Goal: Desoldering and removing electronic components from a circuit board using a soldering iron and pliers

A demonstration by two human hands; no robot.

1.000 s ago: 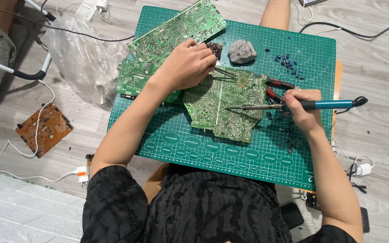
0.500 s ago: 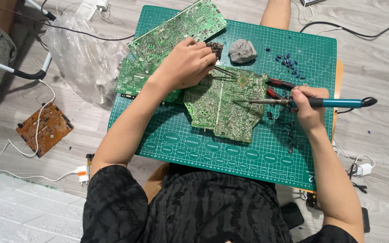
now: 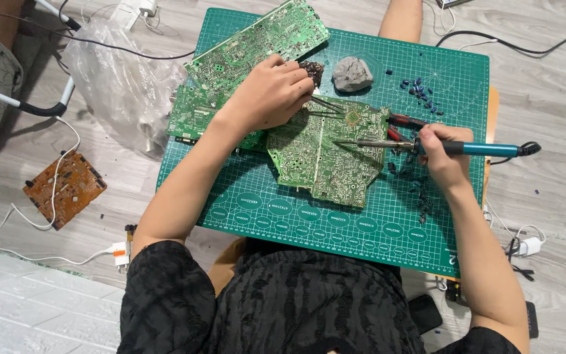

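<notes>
A green circuit board (image 3: 325,154) lies solder side up on a green cutting mat (image 3: 335,223). My left hand (image 3: 270,92) rests on the board's upper left part and grips metal tweezers (image 3: 327,105) whose tips point right over the board. My right hand (image 3: 443,154) holds a soldering iron (image 3: 427,146) with a teal handle; its tip rests on the board near the middle. A larger green circuit board (image 3: 244,52) lies under and behind my left hand.
A grey lump (image 3: 352,73) and small blue parts (image 3: 420,92) sit at the mat's top right. Red-handled pliers (image 3: 404,121) lie beside the board. An orange board (image 3: 63,188) and a clear plastic bag (image 3: 122,85) lie on the floor at left. Cables run around.
The soldering iron tip has shifted a little up and right across the board. My left hand with the tweezers has stayed nearly still.
</notes>
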